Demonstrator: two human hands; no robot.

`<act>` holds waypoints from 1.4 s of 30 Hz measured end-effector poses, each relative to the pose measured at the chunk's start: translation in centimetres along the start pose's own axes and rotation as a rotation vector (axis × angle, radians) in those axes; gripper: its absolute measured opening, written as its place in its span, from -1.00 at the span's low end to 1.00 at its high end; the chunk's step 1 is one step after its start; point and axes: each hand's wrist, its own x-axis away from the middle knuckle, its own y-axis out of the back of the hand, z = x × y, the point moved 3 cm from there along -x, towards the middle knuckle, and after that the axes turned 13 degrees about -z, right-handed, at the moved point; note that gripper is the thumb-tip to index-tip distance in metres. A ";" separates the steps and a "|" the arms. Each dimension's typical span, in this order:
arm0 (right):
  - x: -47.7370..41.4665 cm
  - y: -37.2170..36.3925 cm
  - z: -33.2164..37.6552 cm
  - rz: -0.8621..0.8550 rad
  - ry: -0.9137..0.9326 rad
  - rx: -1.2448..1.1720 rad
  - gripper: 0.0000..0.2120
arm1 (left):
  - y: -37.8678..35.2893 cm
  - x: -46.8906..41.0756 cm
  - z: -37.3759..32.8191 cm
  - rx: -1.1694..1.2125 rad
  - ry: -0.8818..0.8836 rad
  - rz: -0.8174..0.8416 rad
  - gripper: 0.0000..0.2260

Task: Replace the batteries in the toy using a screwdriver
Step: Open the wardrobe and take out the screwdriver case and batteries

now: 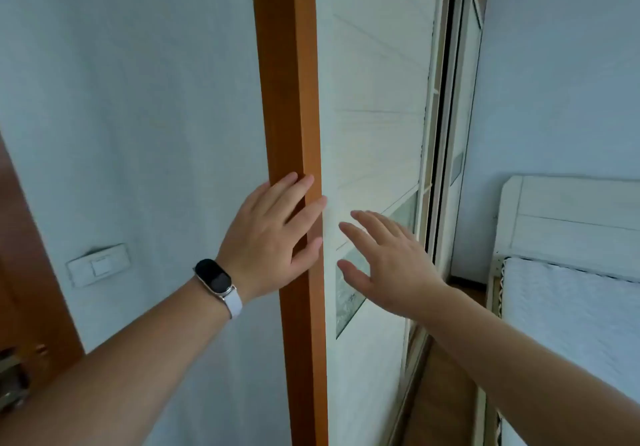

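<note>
Wall [138,99] of pale blue colour is filling the whole space to the left of the orange wooden post [287,64], which is standing upright through the middle of the view. White wardrobe panel [374,99] is standing directly to the right of the post, meeting it along the edge. Further right of the post, a bed [571,307] with a white headboard [571,210] is showing.

The left hand [273,237] is lying flat on the post, its grip wide and holding nothing, with straight fingers reaching over the post's right edge. The right hand [391,265] is hovering just right of the post, before the white panel, its grip also wide with spread fingers. Whether it is touching the panel, I cannot tell.

A light switch [98,265] is sitting on the wall left of the post, and a dark band [216,279] is sitting on the left wrist. The toy is not showing, so I cannot tell where it is lying.
</note>
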 end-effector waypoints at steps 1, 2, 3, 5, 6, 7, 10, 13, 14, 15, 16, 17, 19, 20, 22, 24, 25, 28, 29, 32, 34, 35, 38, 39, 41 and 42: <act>-0.7 -0.7 -0.6 -0.039 0.001 -0.061 -0.47 | -0.3 -0.6 0.2 -0.008 -0.030 -0.032 -0.55; -1.6 -1.3 -1.1 -0.071 -0.020 -0.124 -0.48 | -0.5 -1.4 0.4 -0.007 -0.054 -0.065 -0.56; -2.7 -2.1 -1.6 -0.132 -0.011 -0.169 -0.48 | -0.8 -2.1 0.7 -0.037 -0.087 -0.113 -0.56; -4.7 -3.6 -2.3 -0.254 0.017 -0.261 -0.49 | -1.3 -3.6 1.5 -0.109 -0.149 -0.194 -0.58; -5.6 -4.2 -2.6 -0.311 0.041 -0.314 -0.50 | -1.6 -4.3 1.9 -0.134 -0.173 -0.226 -0.58; -6.3 -4.8 -2.8 -0.371 0.065 -0.370 -0.50 | -1.8 -4.8 2.2 -0.151 -0.190 -0.257 -0.58; -8.2 -6.3 -3.2 -0.536 0.149 -0.537 -0.52 | -2.7 -5.1 2.9 -0.171 -0.241 -0.329 -0.58; -9.2 -7.8 -3.3 -0.640 0.226 -0.687 -0.57 | -3.6 -4.8 3.2 -0.178 -0.262 -0.346 -0.58; -9.4 -8.3 -3.3 -0.657 0.233 -0.725 -0.57 | -3.7 -4.8 3.2 -0.189 -0.260 -0.348 -0.58; -9.6 -8.8 -3.2 -0.670 0.228 -0.768 -0.56 | -3.8 -4.8 3.3 -0.202 -0.258 -0.350 -0.57; -9.8 -9.3 -3.2 -0.695 0.218 -0.814 -0.54 | -3.8 -4.7 3.4 -0.221 -0.260 -0.367 -0.57; -10.0 -9.7 -3.1 -0.716 0.209 -0.853 -0.53 | -3.8 -4.8 3.4 -0.236 -0.265 -0.361 -0.57; -10.3 -10.2 -2.7 -0.752 0.188 -0.913 -0.53 | -3.7 -4.9 3.4 -0.248 -0.264 -0.343 -0.57; -10.2 -10.3 -2.6 -0.763 0.178 -0.936 -0.53 | -3.7 -4.9 3.4 -0.249 -0.265 -0.341 -0.57; -10.0 -10.3 -2.3 -0.761 0.150 -0.969 -0.55 | -3.7 -4.9 3.3 -0.244 -0.261 -0.342 -0.57; -9.7 -10.3 -1.9 -0.745 0.114 -0.991 -0.57 | -3.8 -4.8 3.4 -0.238 -0.256 -0.351 -0.58; -9.6 -10.3 -1.8 -0.740 0.100 -0.988 -0.57 | -3.9 -4.9 3.4 -0.234 -0.254 -0.349 -0.57; -9.8 -10.5 -1.6 -0.753 0.091 -0.959 -0.56 | -3.9 -5.0 3.5 -0.228 -0.252 -0.351 -0.57; -9.9 -10.5 -1.7 -0.759 0.092 -0.950 -0.56 | -3.9 -5.0 3.5 -0.222 -0.251 -0.353 -0.57; -10.0 -10.7 -2.0 -0.774 0.105 -0.915 -0.56 | -4.1 -5.0 3.5 -0.187 -0.248 -0.370 -0.57; -10.0 -10.7 -2.1 -0.769 0.104 -0.903 -0.56 | -4.2 -4.8 3.5 -0.176 -0.245 -0.377 -0.57; -10.0 -10.8 -2.1 -0.765 0.104 -0.904 -0.56 | -4.2 -4.7 3.5 -0.173 -0.246 -0.381 -0.57; -10.2 -11.0 -2.3 -0.750 0.102 -0.908 -0.55 | -4.3 -4.8 3.6 -0.174 -0.254 -0.392 -0.57; -10.2 -11.2 -2.5 -0.740 0.100 -0.917 -0.55 | -4.3 -4.8 3.7 -0.178 -0.256 -0.390 -0.57; -10.2 -11.5 -3.1 -0.731 0.095 -0.913 -0.55 | -4.3 -4.9 3.7 -0.170 -0.252 -0.378 -0.57; -10.1 -11.7 -3.4 -0.730 0.094 -0.902 -0.55 | -4.4 -4.9 3.7 -0.166 -0.249 -0.371 -0.57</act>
